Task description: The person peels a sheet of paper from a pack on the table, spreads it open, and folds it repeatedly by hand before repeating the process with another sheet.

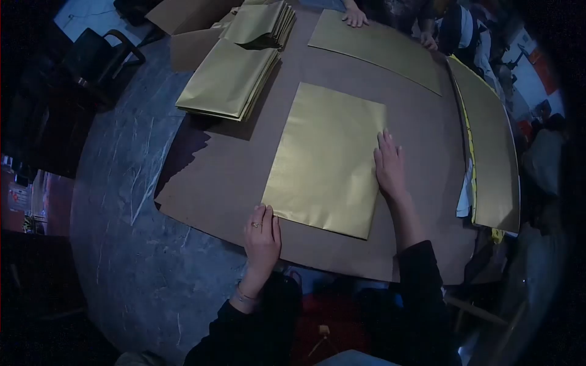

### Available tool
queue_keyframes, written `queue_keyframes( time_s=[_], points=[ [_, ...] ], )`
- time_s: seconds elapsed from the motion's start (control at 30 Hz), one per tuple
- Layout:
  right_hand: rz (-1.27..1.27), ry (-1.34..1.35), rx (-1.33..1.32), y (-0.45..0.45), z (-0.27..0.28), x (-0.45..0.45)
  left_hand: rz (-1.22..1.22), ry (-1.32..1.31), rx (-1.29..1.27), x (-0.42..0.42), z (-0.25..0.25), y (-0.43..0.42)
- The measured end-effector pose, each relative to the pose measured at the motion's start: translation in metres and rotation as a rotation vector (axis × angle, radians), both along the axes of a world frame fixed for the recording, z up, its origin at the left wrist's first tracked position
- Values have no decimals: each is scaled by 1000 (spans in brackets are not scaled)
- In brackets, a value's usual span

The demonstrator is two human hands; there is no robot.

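Paper (329, 158) on bench (427, 165) is touched by left grip (262, 239) and right grip (390, 163), both stretched flat, grasping nothing; box (192, 49) contents unclear.

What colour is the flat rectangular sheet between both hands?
The flat rectangular sheet is gold, clearest in the head view.

One gold sheet (326, 161) lies on the surface (238, 165); left hand (262, 236) at a near corner, right hand (391, 168) along one edge.

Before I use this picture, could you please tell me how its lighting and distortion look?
Head view: wide-angle bending curves the brown tabletop's near edge; head view: dark corners, soft sheen on the flat gold piece, shadow beside the folded gold stack.
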State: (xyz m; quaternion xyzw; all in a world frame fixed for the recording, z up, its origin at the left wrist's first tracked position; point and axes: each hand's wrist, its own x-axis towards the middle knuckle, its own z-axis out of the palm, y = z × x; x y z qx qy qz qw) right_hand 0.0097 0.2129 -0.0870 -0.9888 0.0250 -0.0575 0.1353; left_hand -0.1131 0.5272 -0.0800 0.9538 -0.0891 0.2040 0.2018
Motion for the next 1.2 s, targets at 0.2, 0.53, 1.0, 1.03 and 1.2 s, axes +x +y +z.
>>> queue_keyframes(
  time_s=[0.2,0.53,1.0,1.03,1.2],
  points=[
    [-5,20,-45,0,3,4,-19,-14,-5,1,6,0],
    [17,-27,-69,-13,-5,14,76,18,95,7,12,-8],
    [17,-21,-101,-44,-10,53,165,142,116,10,14,-17],
    [19,-23,-101,-47,-10,58,161,142,107,10,15,-17],
    [-13,69,-119,-59,-8,87,143,124,83,9,19,-18]
  ],
)
